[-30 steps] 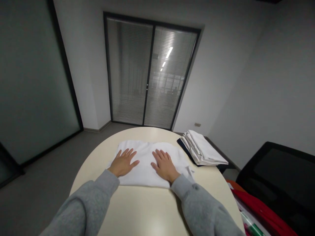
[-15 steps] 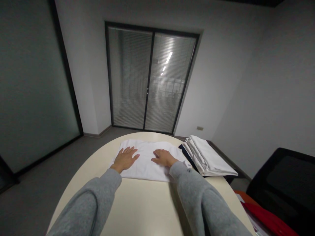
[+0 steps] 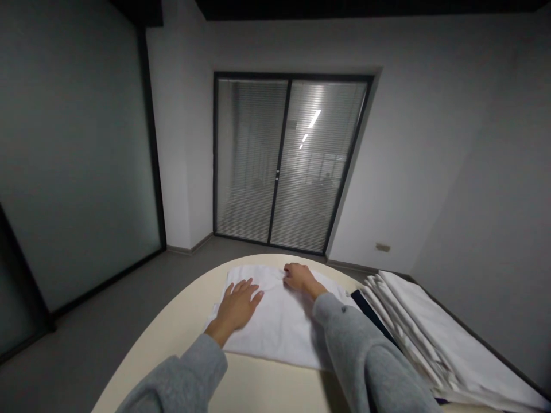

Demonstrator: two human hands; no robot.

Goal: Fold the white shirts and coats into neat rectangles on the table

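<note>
Tabletop [image 3: 172,332] supports white cloth [image 3: 279,330] (likely light, soft; grasp edges); left hand [image 3: 237,307]: fingers spread; right hand [image 3: 300,277]: curled, grip unclear.

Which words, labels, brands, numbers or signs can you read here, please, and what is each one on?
None can be read: the white cloth, the folded stack and the glass doors show no legible text.
A tiny mark near the cloth's right edge is too small to make out.

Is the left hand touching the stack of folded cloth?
No, the left hand lies spread on the white cloth, well apart from the folded stack.
</note>
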